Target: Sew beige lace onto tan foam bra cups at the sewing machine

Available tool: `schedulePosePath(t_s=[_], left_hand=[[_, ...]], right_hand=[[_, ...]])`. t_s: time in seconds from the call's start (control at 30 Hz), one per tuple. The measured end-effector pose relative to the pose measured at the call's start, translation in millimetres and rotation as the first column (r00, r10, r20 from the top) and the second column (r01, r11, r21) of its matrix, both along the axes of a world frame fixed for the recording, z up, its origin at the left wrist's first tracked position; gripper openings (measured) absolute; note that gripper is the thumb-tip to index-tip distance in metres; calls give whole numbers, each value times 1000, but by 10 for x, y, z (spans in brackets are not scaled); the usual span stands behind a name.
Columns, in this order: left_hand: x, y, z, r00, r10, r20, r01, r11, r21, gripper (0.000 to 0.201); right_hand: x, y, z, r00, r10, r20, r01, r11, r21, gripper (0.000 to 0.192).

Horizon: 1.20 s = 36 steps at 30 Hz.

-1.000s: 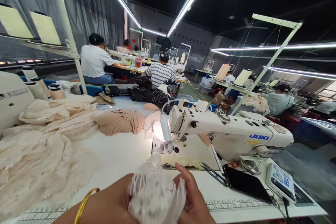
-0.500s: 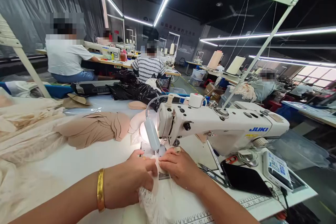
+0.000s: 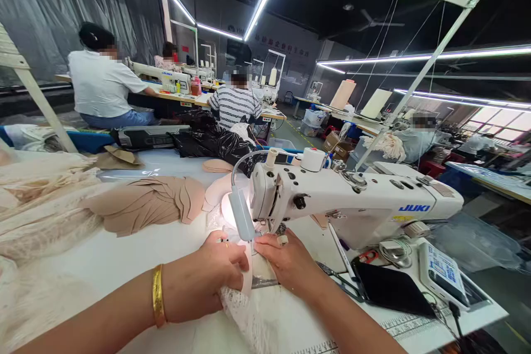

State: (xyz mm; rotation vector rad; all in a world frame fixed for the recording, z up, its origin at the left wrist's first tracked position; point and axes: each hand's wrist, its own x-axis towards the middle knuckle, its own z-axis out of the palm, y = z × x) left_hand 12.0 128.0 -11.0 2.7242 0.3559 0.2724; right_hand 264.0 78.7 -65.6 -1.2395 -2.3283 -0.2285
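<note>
A strip of pale lace fabric (image 3: 245,315) runs from the needle area of the white sewing machine (image 3: 319,194) down toward the table's front edge. My left hand (image 3: 215,272), with a gold bangle at the wrist, is closed on the lace left of the needle, fingers curled. On the other side, my right hand (image 3: 286,260) has its fingers pressed together at the fabric's edge, close to the presser foot. A small gooseneck lamp (image 3: 241,215) lights this spot and partly hides the needle.
Beige cup-shaped pieces (image 3: 145,204) lie stacked at the left beside heaped lace (image 3: 45,215). Right of my hands are scissors (image 3: 342,282), a white pen (image 3: 341,249), a black phone (image 3: 392,289) and a white box-like device (image 3: 443,274). Several people sit at machines beyond.
My right hand has shifted slightly forward at the needle. The fabric between my hands has moved a little; my left hand stays on the lace. The camera view has turned slightly.
</note>
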Motion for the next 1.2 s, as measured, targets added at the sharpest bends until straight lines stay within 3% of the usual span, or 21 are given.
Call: schedulePosePath(t_s=[0.17, 0.47, 0.8, 1.0, 1.2], left_hand=[[-30, 21, -90, 999, 0, 43, 1, 1000, -17, 17], [-15, 63, -87, 999, -8, 44, 6, 1000, 26, 21], [26, 231, -109, 999, 6, 51, -7, 1000, 18, 22], [33, 209, -127, 995, -22, 95, 6, 987, 163, 27], [30, 204, -153, 991, -53, 121, 18, 961, 278, 28]], right_hand=[[16, 5, -28, 999, 1, 35, 0, 1000, -25, 36], [11, -4, -24, 1000, 18, -25, -17, 1000, 17, 44], [38, -44, 9, 999, -40, 29, 38, 998, 41, 47], [-2, -130, 111, 991, 111, -73, -110, 994, 9, 44], [-74, -222, 219, 946, 308, -99, -317, 944, -91, 31]])
